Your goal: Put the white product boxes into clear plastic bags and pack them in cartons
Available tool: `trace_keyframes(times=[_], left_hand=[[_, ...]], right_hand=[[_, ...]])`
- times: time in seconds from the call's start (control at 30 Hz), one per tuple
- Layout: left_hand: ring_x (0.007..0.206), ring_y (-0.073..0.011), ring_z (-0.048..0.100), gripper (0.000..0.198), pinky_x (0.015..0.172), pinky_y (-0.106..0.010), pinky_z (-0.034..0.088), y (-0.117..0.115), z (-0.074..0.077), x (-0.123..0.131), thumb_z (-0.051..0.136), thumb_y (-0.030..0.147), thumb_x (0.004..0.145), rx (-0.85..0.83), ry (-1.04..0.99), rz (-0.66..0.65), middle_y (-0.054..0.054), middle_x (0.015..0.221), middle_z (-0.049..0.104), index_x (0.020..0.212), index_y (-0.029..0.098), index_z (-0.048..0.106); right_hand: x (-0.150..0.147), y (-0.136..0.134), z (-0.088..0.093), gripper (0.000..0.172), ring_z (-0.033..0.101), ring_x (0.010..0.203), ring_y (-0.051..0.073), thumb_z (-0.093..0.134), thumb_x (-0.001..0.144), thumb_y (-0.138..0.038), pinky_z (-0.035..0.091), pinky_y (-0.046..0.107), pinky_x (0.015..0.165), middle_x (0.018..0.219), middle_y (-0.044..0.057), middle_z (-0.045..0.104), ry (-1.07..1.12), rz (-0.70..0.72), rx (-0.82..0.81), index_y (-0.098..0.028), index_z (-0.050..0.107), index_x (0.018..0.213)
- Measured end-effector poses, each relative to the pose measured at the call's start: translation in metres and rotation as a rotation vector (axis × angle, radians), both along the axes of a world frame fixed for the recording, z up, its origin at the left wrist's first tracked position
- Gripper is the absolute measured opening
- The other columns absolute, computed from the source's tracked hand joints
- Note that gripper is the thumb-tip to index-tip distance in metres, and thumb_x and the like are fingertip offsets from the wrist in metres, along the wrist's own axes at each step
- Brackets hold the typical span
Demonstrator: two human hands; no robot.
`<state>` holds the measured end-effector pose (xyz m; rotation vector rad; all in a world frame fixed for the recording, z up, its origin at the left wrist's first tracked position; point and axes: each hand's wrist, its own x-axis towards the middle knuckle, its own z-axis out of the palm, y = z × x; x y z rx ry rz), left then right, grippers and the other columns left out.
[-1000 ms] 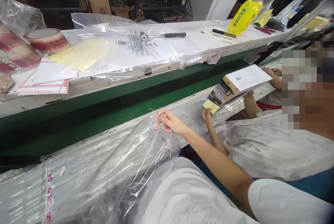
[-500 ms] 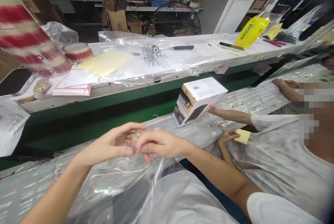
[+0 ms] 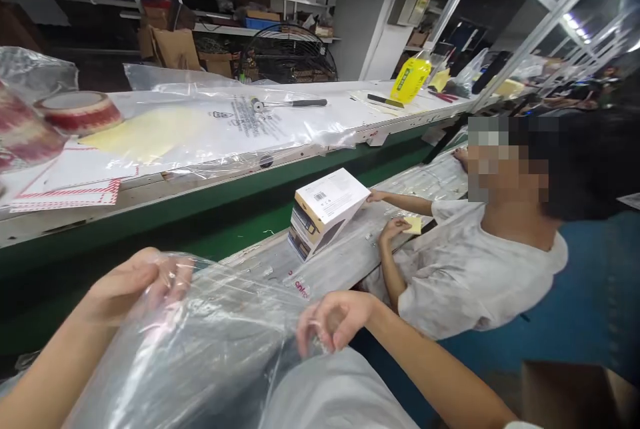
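Observation:
A large clear plastic bag spreads between my two hands, low in the view in front of my body. My left hand grips its upper left edge, the fingers partly behind the film. At the bag's right edge my right hand has its fingers curled on the plastic. Beyond my right hand, a white printed box stands tilted on the plastic-covered work surface, with a co-worker's hand at its right side.
A co-worker in a light shirt sits at the right, holding a yellow paper. The raised shelf carries tape rolls, a hammer, a knife and a yellow bottle.
My hands, close together before, have moved apart, and the clear bag is now stretched out between them. The view has turned to the right, bringing more of the co-worker into sight.

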<state>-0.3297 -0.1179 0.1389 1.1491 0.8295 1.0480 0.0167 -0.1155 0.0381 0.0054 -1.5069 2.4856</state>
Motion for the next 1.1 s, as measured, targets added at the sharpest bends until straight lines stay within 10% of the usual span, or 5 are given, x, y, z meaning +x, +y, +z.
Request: trace_keyframes(times=[0.17, 0.3, 0.67, 0.9, 1.1], left_hand=[[0.046, -0.0108, 0.045, 0.043, 0.048, -0.023, 0.038, 0.024, -0.015, 0.021, 0.053, 0.058, 0.094, -0.122, 0.410, -0.795, -0.005, 0.069, 0.073, 0.101, 0.026, 0.080], [0.058, -0.0134, 0.052, 0.049, 0.058, -0.024, 0.041, 0.042, -0.035, 0.058, 0.054, 0.062, 0.091, -0.066, 0.803, -0.995, -0.005, 0.071, 0.071, 0.081, 0.018, 0.074], [0.080, -0.0220, 0.073, 0.031, 0.079, -0.035, 0.056, 0.075, -0.033, 0.118, 0.059, 0.035, 0.096, 0.134, -0.221, -0.817, -0.004, 0.072, 0.075, 0.124, 0.038, 0.071], [0.068, -0.0151, 0.062, 0.046, 0.059, -0.022, 0.046, 0.084, 0.036, 0.171, 0.048, 0.043, 0.099, 0.143, 0.691, -0.661, -0.001, 0.083, 0.067, 0.142, 0.028, 0.056], [0.049, -0.0175, 0.044, 0.017, 0.053, -0.030, 0.031, 0.081, 0.046, 0.209, 0.052, 0.016, 0.086, 0.264, 1.233, -0.639, -0.001, 0.058, 0.052, 0.087, 0.022, 0.068]], right_hand=[[0.057, -0.012, 0.011, 0.027, 0.070, 0.065, 0.020, 0.080, 0.079, -0.038, 0.058, 0.028, 0.060, 0.069, 0.008, 0.069, 0.036, -0.239, -0.007, -0.013, 0.069, 0.079], [0.106, -0.008, 0.046, 0.028, 0.072, 0.065, 0.021, 0.070, 0.089, -0.041, 0.057, 0.028, 0.061, 0.068, 0.010, 0.072, -0.149, -0.387, 0.210, -0.013, 0.075, 0.087], [0.171, 0.074, 0.004, 0.016, 0.064, 0.070, 0.017, 0.060, 0.083, -0.027, 0.053, 0.031, 0.073, 0.072, 0.003, 0.067, -0.557, -0.835, 0.463, -0.017, 0.067, 0.093], [0.119, 0.076, 0.038, 0.072, 0.044, 0.139, 0.029, 0.049, 0.071, -0.014, 0.031, 0.049, 0.119, 0.148, 0.008, 0.051, -0.501, -0.977, 0.737, -0.023, 0.050, 0.143], [0.138, 0.057, 0.118, 0.073, 0.039, 0.145, 0.030, 0.052, 0.088, -0.017, 0.028, 0.051, 0.122, 0.155, 0.003, 0.045, -0.488, -0.918, 0.915, -0.031, 0.033, 0.157]])
